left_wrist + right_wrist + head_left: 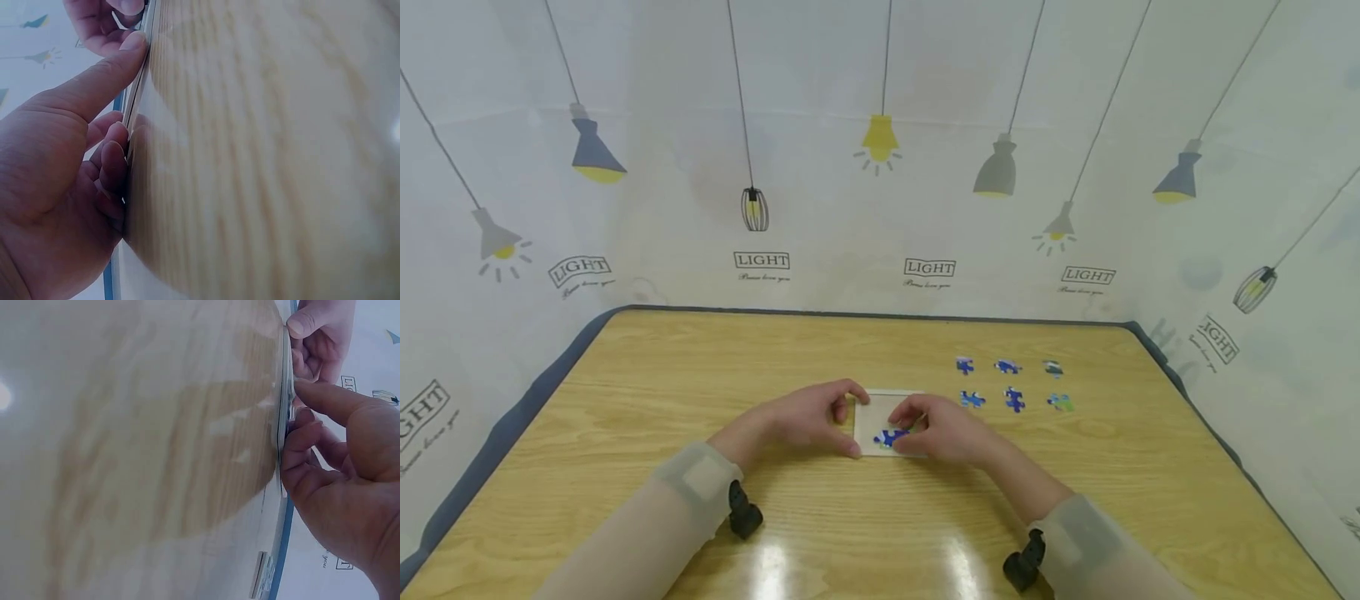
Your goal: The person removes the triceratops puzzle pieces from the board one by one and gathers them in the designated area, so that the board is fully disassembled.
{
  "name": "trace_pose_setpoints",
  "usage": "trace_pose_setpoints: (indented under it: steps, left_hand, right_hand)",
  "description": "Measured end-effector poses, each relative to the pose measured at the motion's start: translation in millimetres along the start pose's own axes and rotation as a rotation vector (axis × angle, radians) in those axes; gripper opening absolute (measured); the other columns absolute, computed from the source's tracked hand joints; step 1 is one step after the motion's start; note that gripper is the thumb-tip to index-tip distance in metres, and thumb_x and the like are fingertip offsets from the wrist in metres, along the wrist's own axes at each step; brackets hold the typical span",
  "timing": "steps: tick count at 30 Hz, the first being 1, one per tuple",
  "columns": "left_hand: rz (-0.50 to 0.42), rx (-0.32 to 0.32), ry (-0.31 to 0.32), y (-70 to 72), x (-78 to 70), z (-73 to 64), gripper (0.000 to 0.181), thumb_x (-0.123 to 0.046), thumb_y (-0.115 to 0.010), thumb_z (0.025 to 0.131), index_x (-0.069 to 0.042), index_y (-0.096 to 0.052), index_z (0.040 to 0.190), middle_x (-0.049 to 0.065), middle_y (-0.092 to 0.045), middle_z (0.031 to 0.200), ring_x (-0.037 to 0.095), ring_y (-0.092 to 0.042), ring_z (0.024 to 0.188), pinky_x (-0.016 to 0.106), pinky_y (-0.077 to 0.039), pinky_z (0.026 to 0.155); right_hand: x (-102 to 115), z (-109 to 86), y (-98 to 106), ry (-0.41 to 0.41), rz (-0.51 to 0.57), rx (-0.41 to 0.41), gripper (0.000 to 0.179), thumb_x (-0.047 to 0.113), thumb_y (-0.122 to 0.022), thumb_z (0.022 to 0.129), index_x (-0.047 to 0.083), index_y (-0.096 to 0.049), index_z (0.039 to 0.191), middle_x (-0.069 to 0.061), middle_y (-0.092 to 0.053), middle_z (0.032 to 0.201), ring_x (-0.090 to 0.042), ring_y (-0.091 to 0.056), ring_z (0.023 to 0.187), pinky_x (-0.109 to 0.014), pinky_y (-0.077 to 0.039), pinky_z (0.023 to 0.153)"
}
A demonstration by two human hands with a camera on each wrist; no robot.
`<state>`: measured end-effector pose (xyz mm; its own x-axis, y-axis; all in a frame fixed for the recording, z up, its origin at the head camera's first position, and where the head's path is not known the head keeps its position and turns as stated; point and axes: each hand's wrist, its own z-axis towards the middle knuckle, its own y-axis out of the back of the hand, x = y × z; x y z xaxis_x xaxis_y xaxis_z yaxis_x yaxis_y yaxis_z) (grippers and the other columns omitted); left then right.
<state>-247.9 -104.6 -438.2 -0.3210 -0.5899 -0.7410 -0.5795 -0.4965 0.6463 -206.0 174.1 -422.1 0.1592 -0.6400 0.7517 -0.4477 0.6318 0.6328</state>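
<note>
A flat white puzzle tray [880, 410] lies on the wooden table in front of me. Thumb and index finger of my left hand [811, 417] hold it at its near and far left corners; the other fingers curl beside its left edge. Blue-and-white jigsaw pieces [889, 437] lie in the near part of the tray. Over the tray's right side, my right hand [951, 429] pinches at these pieces with thumb and bent fingers, covering part of them. In the right wrist view the right thumb [325, 397] and fingertips meet low at the tray's edge.
Several loose jigsaw pieces lie in two rows to the right of the tray, among them a dark blue piece [1014, 399] and a green-blue piece [1061, 402]. The wooden table [700, 367] ends at a wall covering [842, 200] printed with lamps.
</note>
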Motion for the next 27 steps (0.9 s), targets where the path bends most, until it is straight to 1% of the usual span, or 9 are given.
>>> trace_pose_setpoints:
  steps: [3, 5, 9, 15, 22, 25, 27]
  left_hand:
    - [0.004, -0.001, -0.01, -0.6, -1.8, -0.1, 0.07, -0.037, -0.096, 0.087, -0.021, -0.059, 0.145, 0.001, -0.058, 0.1, 0.017, -0.054, 0.091, 0.037, -0.045, 0.087]
    - [0.003, 0.0, -0.011, -0.6, -2.9, -0.2, 0.07, -0.037, -0.095, 0.088, -0.02, -0.059, 0.145, 0.001, -0.058, 0.1, 0.017, -0.054, 0.091, 0.037, -0.045, 0.086]
    - [0.001, 0.001, -0.007, -0.4, -3.0, 0.0, 0.069, -0.036, -0.095, 0.088, -0.02, -0.059, 0.144, 0.001, -0.057, 0.099, 0.017, -0.054, 0.09, 0.037, -0.044, 0.086]
    - [0.003, 0.002, -0.012, -0.4, -2.0, -0.6, 0.07, -0.035, -0.096, 0.088, -0.018, -0.059, 0.145, 0.002, -0.057, 0.099, 0.018, -0.054, 0.09, 0.036, -0.044, 0.085]
    - [-0.004, 0.004, 0.003, -0.8, -2.6, 0.3, 0.071, -0.037, -0.096, 0.087, -0.021, -0.059, 0.146, 0.002, -0.058, 0.101, 0.017, -0.054, 0.092, 0.037, -0.045, 0.085]
    - [-0.003, 0.005, 0.003, -0.8, -2.6, 0.4, 0.071, -0.037, -0.096, 0.087, -0.021, -0.059, 0.146, 0.002, -0.058, 0.101, 0.018, -0.054, 0.092, 0.037, -0.045, 0.085]
    - [-0.005, 0.005, 0.0, -0.7, -2.1, 0.5, 0.071, -0.037, -0.096, 0.087, -0.021, -0.059, 0.146, 0.002, -0.058, 0.101, 0.018, -0.054, 0.092, 0.037, -0.045, 0.085]
  right_hand:
    - [-1.6, 2.5, -1.0, -0.01, -0.012, 0.009, 0.031, 0.021, -0.086, 0.095, 0.013, -0.074, 0.123, 0.0, -0.072, 0.113, -0.017, -0.061, 0.098, -0.034, -0.052, 0.087]
    - [-2.2, 3.2, -0.9, -0.015, -0.019, 0.014, 0.031, 0.021, -0.086, 0.095, 0.014, -0.075, 0.123, 0.0, -0.072, 0.113, -0.018, -0.061, 0.097, -0.034, -0.051, 0.087]
    - [-2.7, 4.0, -0.9, -0.002, -0.045, 0.028, 0.026, 0.021, -0.085, 0.097, 0.014, -0.077, 0.121, 0.001, -0.072, 0.11, -0.018, -0.059, 0.094, -0.034, -0.05, 0.086]
    - [-3.4, 3.4, -1.1, 0.044, -0.066, 0.056, 0.018, 0.018, -0.082, 0.099, 0.013, -0.078, 0.115, 0.0, -0.072, 0.107, -0.016, -0.057, 0.088, -0.031, -0.048, 0.081]
    - [-3.7, 3.8, -1.1, 0.068, -0.053, 0.068, 0.027, 0.015, -0.081, 0.099, 0.011, -0.076, 0.126, -0.002, -0.07, 0.113, -0.016, -0.057, 0.095, -0.03, -0.049, 0.086]
    - [-3.6, 4.7, -1.4, 0.08, -0.053, 0.078, 0.025, 0.013, -0.08, 0.099, 0.009, -0.077, 0.124, -0.003, -0.07, 0.11, -0.017, -0.057, 0.093, -0.031, -0.049, 0.084]
    - [-3.2, 4.6, -1.7, 0.072, -0.055, 0.073, 0.024, 0.012, -0.08, 0.099, 0.009, -0.076, 0.123, -0.003, -0.069, 0.11, -0.017, -0.056, 0.093, -0.032, -0.049, 0.085]
